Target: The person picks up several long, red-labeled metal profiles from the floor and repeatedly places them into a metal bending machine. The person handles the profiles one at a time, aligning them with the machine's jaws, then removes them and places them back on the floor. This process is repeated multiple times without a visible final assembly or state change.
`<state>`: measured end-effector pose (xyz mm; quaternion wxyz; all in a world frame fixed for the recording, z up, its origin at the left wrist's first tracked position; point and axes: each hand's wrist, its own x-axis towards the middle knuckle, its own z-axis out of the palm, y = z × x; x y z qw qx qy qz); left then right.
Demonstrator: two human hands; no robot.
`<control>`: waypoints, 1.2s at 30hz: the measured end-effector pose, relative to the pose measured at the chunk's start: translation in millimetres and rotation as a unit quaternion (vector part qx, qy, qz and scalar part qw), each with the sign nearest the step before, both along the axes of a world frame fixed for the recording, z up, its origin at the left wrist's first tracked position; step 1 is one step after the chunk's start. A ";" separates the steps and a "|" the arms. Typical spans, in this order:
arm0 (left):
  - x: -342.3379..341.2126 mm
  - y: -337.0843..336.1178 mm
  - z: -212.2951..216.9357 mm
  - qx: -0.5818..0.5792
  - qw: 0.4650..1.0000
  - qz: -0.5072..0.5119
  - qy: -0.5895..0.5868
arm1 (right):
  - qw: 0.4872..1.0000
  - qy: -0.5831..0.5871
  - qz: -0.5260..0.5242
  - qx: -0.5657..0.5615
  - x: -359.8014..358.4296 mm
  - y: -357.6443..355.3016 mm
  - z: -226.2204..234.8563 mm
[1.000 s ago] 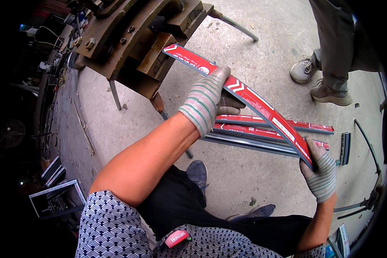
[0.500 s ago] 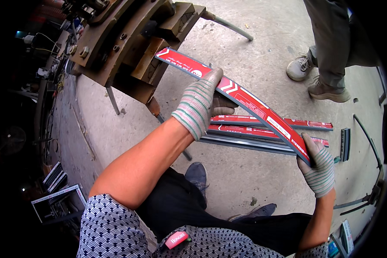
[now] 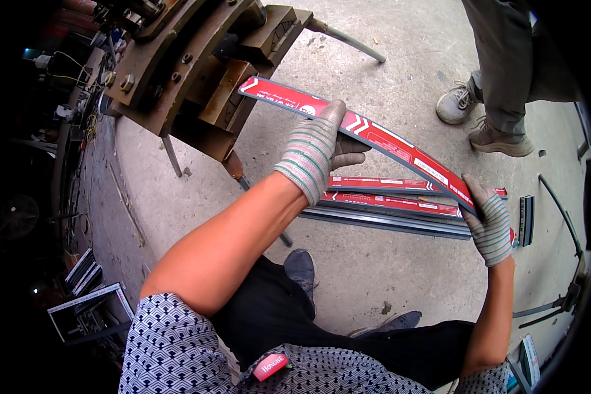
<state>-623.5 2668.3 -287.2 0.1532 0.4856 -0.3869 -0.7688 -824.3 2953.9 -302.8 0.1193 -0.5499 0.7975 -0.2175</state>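
Note:
A long grey profile strip covered with red printed film [image 3: 391, 145] is held up in both my gloved hands. My left hand [image 3: 317, 144] grips it left of its middle, thumb on top and fingers beneath. At the near right end, my right hand [image 3: 487, 222] is closed round the strip. Its far left end lies at the edge of a heavy brown steel machine [image 3: 200, 98], close to the blocks with a slot between them; whether it touches them I cannot tell. Below the held strip, several similar strips [image 3: 394, 202] lie on the floor.
A person in dark trousers [image 3: 505, 59] stands at the far right. A metal rod [image 3: 351, 43] sticks out from the machine. A short dark profile piece [image 3: 526, 221] and a thin black bar [image 3: 561, 210] lie on the right. Frame pieces [image 3: 88, 302] sit at lower left.
My right hand has risen with its end of the strip, bringing the strip nearer to level. My left hand has shifted slightly to the right.

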 end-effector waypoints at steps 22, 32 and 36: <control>-16.0 -4.7 -9.1 0.006 0.998 0.011 0.060 | 0.999 0.011 0.011 -0.040 -32.8 -23.9 -2.2; -22.4 -6.8 -10.3 0.006 0.998 -0.003 0.065 | 0.999 -0.030 0.009 -0.013 -52.2 -31.2 -8.8; -24.1 -7.3 -8.1 0.008 0.998 -0.003 0.068 | 1.000 -0.006 0.006 -0.015 -50.2 -34.4 0.4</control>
